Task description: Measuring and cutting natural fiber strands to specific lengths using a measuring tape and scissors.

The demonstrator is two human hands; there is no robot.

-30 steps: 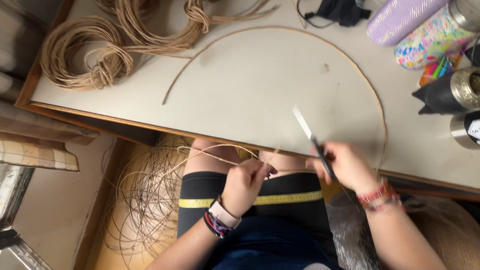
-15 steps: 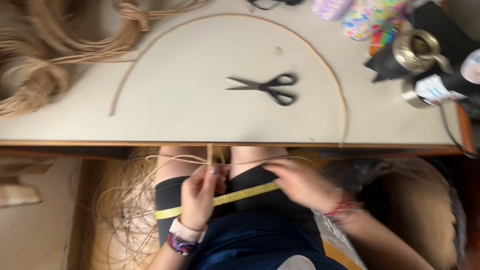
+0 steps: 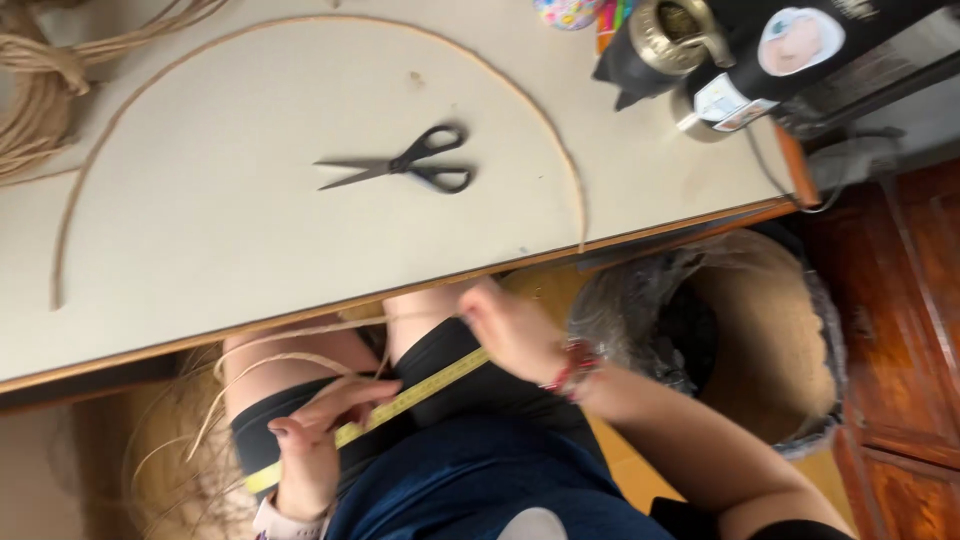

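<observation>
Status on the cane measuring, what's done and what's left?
Done: scissors lie set down on the table. In hand: right hand pinches a cane strand near the table edge; left hand rests on the tape measure across the lap. Left: strand not laid along the tape.

The scissors (image 3: 400,168) are laid on the table (image 3: 250,240), inside the arched reed (image 3: 300,25). Right of the table, a lined basket (image 3: 760,340) is placed lower.

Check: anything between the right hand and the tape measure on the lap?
Nothing visible. The right hand sits at the upper end of the tape measure, apparently pinching a reed strand. The left hand rests on the tape lower down.
</observation>
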